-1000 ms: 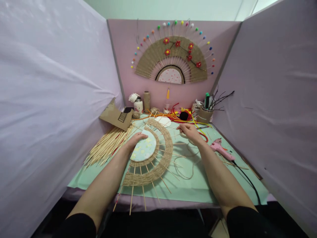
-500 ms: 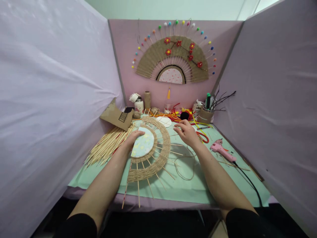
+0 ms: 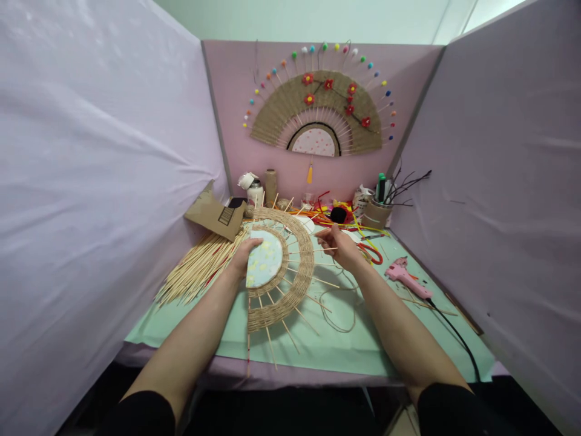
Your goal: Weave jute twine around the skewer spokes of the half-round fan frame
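A half-round woven fan [image 3: 303, 272] with thin wooden sticks fanning out to the right stands tilted above the table, its straight edge to the left. Its pale blue, yellow-spotted centre [image 3: 265, 259] is in the grip of my left hand [image 3: 246, 254], thumb on the front and fingers hidden behind. My right hand [image 3: 340, 247] is at the stick ends on the fan's right, fingers curled together; what they pinch is too small to make out. Below that hand a loop of twine [image 3: 338, 330] lies on the green cloth.
A heap of wooden sticks [image 3: 195, 272] and a cardboard piece [image 3: 218, 215] lie left. On the right are red-handled scissors [image 3: 371, 254], a pink glue gun [image 3: 408, 278] with its cord, and a pot [image 3: 376, 213] of markers and twigs. A finished fan [image 3: 272, 115] hangs behind.
The fan has turned a little counterclockwise, its lower end swinging right, with my left hand still on it. My right hand's fingers have curled in by the stick ends.
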The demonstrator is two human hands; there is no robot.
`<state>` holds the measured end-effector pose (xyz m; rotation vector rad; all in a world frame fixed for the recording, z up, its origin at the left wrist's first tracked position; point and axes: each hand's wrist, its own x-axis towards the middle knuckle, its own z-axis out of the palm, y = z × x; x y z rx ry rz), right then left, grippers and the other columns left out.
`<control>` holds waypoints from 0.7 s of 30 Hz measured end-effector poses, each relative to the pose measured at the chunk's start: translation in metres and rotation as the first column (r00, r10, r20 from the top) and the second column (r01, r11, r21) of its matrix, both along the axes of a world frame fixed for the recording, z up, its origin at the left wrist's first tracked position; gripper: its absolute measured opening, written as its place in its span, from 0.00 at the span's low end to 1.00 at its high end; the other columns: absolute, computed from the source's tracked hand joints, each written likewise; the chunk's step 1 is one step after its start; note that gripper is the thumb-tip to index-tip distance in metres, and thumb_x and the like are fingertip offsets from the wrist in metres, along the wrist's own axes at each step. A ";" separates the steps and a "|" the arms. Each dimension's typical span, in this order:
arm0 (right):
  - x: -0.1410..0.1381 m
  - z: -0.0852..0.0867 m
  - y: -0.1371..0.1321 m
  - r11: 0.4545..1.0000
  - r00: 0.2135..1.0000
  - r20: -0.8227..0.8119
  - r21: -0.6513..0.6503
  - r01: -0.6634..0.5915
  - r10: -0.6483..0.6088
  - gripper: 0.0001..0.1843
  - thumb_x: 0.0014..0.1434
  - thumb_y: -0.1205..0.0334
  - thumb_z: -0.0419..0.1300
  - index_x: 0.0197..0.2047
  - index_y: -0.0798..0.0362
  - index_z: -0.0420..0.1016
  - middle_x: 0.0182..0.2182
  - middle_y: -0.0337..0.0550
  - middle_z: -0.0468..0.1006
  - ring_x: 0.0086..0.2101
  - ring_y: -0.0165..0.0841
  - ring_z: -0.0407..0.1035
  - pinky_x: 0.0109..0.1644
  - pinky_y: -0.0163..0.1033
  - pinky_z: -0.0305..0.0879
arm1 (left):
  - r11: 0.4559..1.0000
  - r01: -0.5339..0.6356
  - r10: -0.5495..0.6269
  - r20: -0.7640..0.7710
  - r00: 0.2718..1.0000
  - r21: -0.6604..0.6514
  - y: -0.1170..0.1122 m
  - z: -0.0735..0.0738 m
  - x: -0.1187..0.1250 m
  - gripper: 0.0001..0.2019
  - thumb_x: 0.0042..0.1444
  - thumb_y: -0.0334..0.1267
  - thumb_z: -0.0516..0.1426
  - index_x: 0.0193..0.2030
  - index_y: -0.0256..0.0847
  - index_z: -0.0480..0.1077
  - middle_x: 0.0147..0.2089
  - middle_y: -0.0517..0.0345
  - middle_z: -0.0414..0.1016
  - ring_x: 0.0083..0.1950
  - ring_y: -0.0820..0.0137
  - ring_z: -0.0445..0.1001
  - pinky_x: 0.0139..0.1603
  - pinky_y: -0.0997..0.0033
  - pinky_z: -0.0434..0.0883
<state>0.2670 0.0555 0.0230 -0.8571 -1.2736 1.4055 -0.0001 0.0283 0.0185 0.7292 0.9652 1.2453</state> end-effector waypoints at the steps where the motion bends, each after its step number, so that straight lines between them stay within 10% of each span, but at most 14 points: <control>1: -0.001 -0.001 0.000 0.996 0.998 -0.012 -0.052 -0.069 0.069 0.31 0.51 0.33 0.53 0.31 0.55 0.76 0.24 0.43 0.70 0.21 0.25 0.55 0.21 0.33 0.47 | 1.000 -0.002 0.002 -0.001 1.000 0.002 0.000 0.000 0.001 0.09 0.43 0.33 0.58 0.33 0.32 0.72 0.26 0.51 0.78 0.26 0.65 0.76 0.29 0.69 0.72; 10: 0.007 0.002 -0.001 0.982 0.986 -0.010 -0.093 -0.164 0.164 0.30 0.52 0.35 0.54 0.33 0.56 0.78 0.25 0.44 0.70 0.23 0.26 0.58 0.21 0.31 0.48 | 0.992 -0.013 0.014 -0.008 1.000 0.123 -0.001 0.000 0.000 0.11 0.41 0.35 0.60 0.33 0.33 0.72 0.27 0.51 0.78 0.28 0.64 0.76 0.31 0.67 0.72; 21: 0.011 0.005 -0.004 0.912 0.813 0.512 0.406 0.053 -0.276 0.23 0.58 0.44 0.51 0.39 0.54 0.78 0.30 0.43 0.74 0.29 0.31 0.65 0.33 0.36 0.60 | 0.974 -0.116 0.128 -0.049 0.991 0.194 0.003 -0.007 0.000 0.14 0.39 0.36 0.62 0.35 0.35 0.70 0.27 0.55 0.77 0.27 0.66 0.75 0.29 0.68 0.71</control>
